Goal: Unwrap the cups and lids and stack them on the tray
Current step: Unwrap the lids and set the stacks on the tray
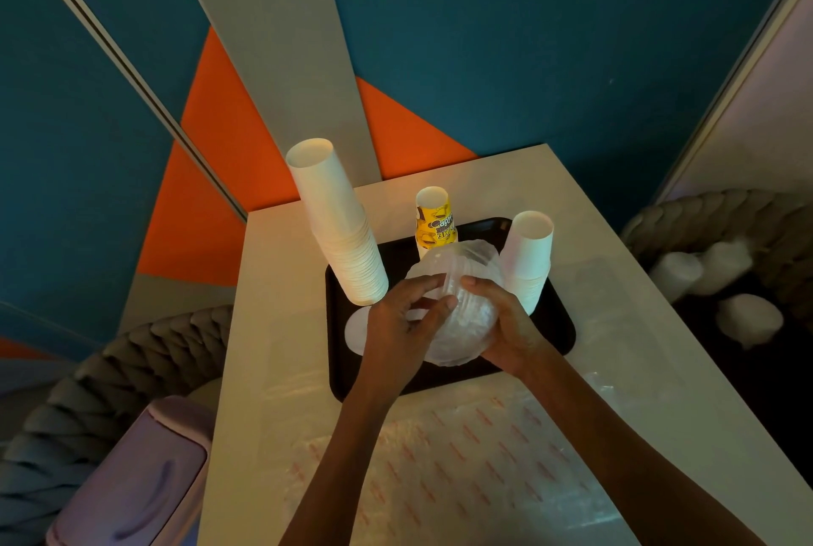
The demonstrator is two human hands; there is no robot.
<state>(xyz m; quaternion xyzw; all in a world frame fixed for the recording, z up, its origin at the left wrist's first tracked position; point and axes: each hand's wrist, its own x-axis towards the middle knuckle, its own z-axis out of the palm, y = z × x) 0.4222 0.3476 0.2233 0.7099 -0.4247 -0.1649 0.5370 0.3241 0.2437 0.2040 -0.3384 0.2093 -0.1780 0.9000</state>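
while both hands, left hand (402, 321) and right hand (506, 325), grip wrapped lids (462, 294), above tray (558, 325)

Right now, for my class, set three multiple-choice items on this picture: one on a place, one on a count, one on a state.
1. The tallest cup stack stands: A) on the left of the tray B) on its right C) on the floor.
2. Cup stacks on the tray: A) two B) three C) five.
3. The left hand and right hand: A) lie flat B) hold the bundle of clear lids C) lift cups.
Answers: A, it rises at the left edge; B, two white, one yellow stack; B, both grip it.
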